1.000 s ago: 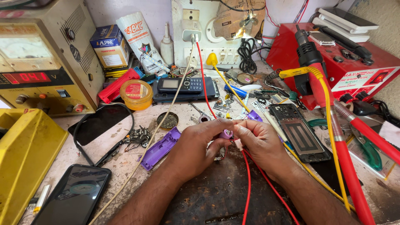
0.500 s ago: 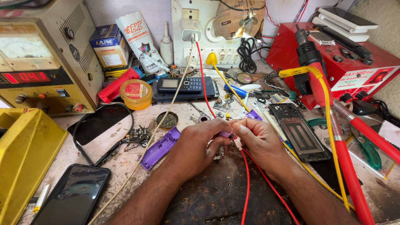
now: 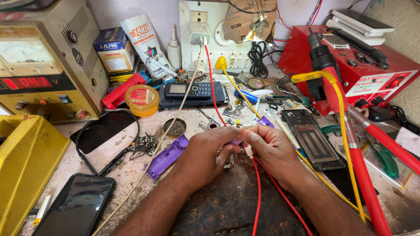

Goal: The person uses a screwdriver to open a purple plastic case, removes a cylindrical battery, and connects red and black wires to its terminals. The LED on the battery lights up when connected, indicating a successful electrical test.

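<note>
1. Pinching a small purple part (image 3: 236, 142) with the left hand (image 3: 209, 154), fingers curled tight around it, above the dark worn middle of the workbench (image 3: 227, 205).
2. Meeting it from the other side with the right hand (image 3: 272, 150), fingertips pressed together on the same purple part and on the white end of a thin red wire (image 3: 257, 188).
3. Running from the fingers toward the bottom edge: two red wires, side by side, between the forearms.
4. Lying just left of the left hand: a purple phone cover (image 3: 167, 156), flat on the bench, not touched.
5. Resting beyond the knuckles, near the wall: a small keypad phone (image 3: 188, 89), with a round yellow tin (image 3: 141, 99) beside it.
6. Lying right of the right hand: an opened phone body (image 3: 313, 142), dark, close to the wrist.
7. Standing at far left: a bench power supply (image 3: 41, 65) with a red lit display.
8. Lying at lower left: a black smartphone (image 3: 74, 205), screen up.
9. Standing at right: a red station (image 3: 363, 65), with its red-handled tool (image 3: 367, 192) across the bench.
</note>
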